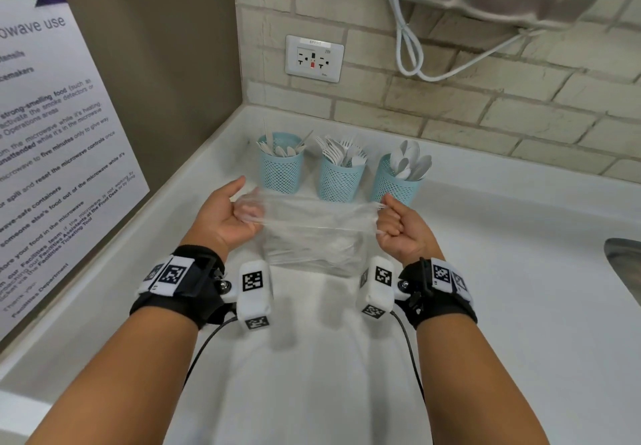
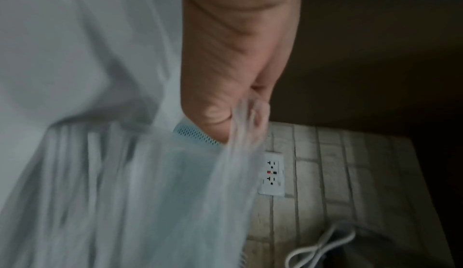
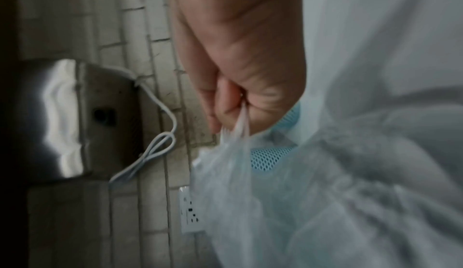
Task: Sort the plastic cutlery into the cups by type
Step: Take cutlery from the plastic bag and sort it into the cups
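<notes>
Both hands hold a clear bag (image 1: 312,233) stretched over the counter (image 1: 503,306): left hand (image 1: 225,215) and right hand (image 1: 399,229) pinching opposite edges. Cutlery sits sorted in three cups (image 1: 338,181) just behind; I'd worry the swinging bag tips one

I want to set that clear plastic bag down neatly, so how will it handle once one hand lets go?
Probably floppy: the clear plastic bag sags and wrinkles between the left hand and right hand, which pinch its top corners. It looks light, hanging without much stretch. It would likely collapse rather than stand on the counter.
</notes>
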A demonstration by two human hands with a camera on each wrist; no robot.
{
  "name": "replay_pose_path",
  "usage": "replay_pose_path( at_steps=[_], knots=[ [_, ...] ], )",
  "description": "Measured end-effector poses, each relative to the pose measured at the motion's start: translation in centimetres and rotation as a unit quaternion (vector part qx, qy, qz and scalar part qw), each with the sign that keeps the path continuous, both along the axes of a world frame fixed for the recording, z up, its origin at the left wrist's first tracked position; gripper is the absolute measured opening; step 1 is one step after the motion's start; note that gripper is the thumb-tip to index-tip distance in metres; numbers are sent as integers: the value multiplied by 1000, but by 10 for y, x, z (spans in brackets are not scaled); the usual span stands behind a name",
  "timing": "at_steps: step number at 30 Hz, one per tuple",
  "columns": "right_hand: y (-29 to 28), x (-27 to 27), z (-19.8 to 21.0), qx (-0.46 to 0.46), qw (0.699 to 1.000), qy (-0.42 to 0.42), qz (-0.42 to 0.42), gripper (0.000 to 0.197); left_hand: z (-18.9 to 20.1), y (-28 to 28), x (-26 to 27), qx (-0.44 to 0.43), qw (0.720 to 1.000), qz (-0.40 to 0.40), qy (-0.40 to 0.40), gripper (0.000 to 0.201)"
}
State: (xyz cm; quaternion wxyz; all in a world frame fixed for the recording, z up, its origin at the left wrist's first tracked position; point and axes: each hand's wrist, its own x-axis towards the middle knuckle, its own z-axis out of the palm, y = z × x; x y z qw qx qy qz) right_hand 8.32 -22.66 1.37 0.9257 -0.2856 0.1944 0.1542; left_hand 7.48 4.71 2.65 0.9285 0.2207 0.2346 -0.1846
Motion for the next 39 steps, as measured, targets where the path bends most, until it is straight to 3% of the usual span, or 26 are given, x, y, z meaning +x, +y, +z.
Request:
replay_pose_path(
  at_steps=[2,3,4,6,8,10,13,15,16,17,19,21,22,24,26,29,31,33,39],
  knots=[
    [0,2,8,-141,990,3,-7,30,2,0,1,94,994,-48,-30,29],
    [2,2,12,-249,969,3,-6,25,5,-2,2,162,984,-68,-41,32],
    [5,2,17,-371,929,-6,0,20,9,-5,1,242,966,-79,-50,39],
    [10,4,23,-586,808,-49,-14,33,17,-11,-1,417,901,-96,-64,58],
    [16,1,34,-727,681,-83,-38,49,23,-17,-3,582,804,-93,-79,81],
    [23,-4,47,-788,606,-103,-24,59,30,-21,-5,690,707,-84,-127,87],
    [34,-9,56,-836,534,-82,101,63,38,-26,-12,784,578,-139,-179,69],
    [41,-11,50,-845,511,-67,145,60,39,-29,-13,819,517,-166,-187,49],
    [44,-12,47,-842,512,-64,159,59,40,-31,-14,823,509,-162,-192,33],
    [46,-12,44,-835,519,-67,170,56,40,-32,-14,818,519,-152,-194,31],
    [47,-9,39,-825,524,-90,191,47,36,-34,-15,806,541,-143,-194,49],
    [46,-7,34,-821,527,-131,177,31,31,-34,-15,782,571,-157,-197,46],
    [44,-4,29,-800,561,-154,146,24,29,-32,-16,751,609,-158,-200,37],
    [36,-3,23,-681,710,-160,78,17,28,-27,-18,656,717,-137,-193,25],
    [26,-4,24,-524,839,-130,67,6,26,-19,-15,562,801,-125,-165,22],
    [14,-4,23,-339,934,-72,93,4,22,-15,-11,401,901,-107,-127,15],
    [14,-4,21,-247,966,-25,71,13,17,-16,-9,324,938,-82,-91,15],
    [15,-5,16,-174,984,14,34,20,11,-17,-8,274,958,-64,-48,17],
    [25,-12,11,-17,998,59,-18,20,-8,-16,-3,134,990,-6,49,23]
  ],
)
